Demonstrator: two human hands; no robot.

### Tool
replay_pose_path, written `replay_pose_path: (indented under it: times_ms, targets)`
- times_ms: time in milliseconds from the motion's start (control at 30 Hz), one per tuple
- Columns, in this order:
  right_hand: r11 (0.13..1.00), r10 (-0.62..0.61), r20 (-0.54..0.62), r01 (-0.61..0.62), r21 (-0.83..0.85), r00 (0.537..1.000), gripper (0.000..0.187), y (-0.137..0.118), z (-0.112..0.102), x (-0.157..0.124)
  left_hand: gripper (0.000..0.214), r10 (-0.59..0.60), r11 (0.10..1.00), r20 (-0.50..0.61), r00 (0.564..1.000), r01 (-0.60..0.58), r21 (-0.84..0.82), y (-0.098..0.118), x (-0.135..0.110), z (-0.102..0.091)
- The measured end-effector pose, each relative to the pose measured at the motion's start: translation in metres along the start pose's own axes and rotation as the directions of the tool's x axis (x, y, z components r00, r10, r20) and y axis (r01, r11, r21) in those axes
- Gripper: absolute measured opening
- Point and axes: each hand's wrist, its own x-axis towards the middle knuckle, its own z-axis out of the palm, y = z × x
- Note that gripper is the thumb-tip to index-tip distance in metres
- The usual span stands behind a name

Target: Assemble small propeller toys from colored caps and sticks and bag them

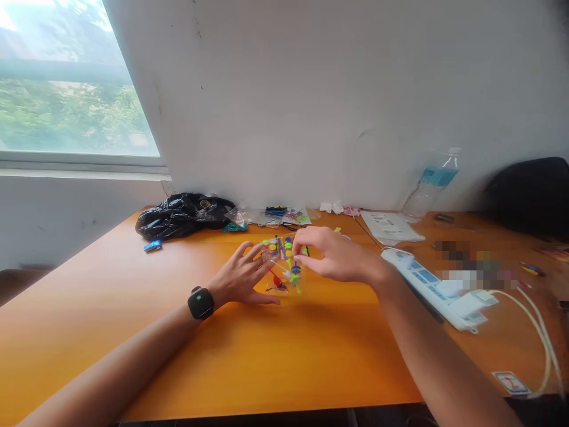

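A clear plastic bag of small colourful parts (284, 267) lies on the orange table (249, 356), near its middle. My left hand (242, 276), with a black smartwatch on the wrist, rests at the bag's left side, fingers spread and touching it. My right hand (335, 255) comes in from the right with its fingers pinched on the bag's upper right edge. Yellow, green, blue and red pieces show through the plastic.
A black plastic bag (182, 214) and more small packets (284, 215) lie along the wall. A water bottle (429, 185), a paper sheet (390, 226), a white power strip (438, 289) with cables and a black bag (531, 193) sit at the right.
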Motion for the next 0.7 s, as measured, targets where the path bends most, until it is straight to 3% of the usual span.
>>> replay_pose_path:
  times_ms: [233,400,600,700]
  targets:
    - [0.998,-0.044,-0.134,0.036,-0.056,0.99,0.012,-0.008,0.003,-0.01,0.088,-0.015,0.999,0.005,1.0,0.016,-0.034,-0.005,-0.005,0.002]
    - [0.995,-0.067,-0.148,0.055,-0.085,0.987,0.011,-0.007,0.009,-0.01,0.089,-0.03,0.998,-0.015,0.999,0.029,-0.053,-0.003,-0.005,0.0]
    - [0.998,-0.058,-0.235,0.054,-0.026,0.97,0.011,-0.004,0.022,-0.013,0.09,-0.048,0.998,-0.026,0.999,0.047,-0.051,-0.002,-0.005,-0.002]
    - [0.996,-0.077,-0.206,0.085,0.031,0.975,0.009,0.0,0.03,-0.018,0.09,-0.053,0.996,-0.015,0.998,0.052,-0.068,-0.001,-0.004,-0.005]
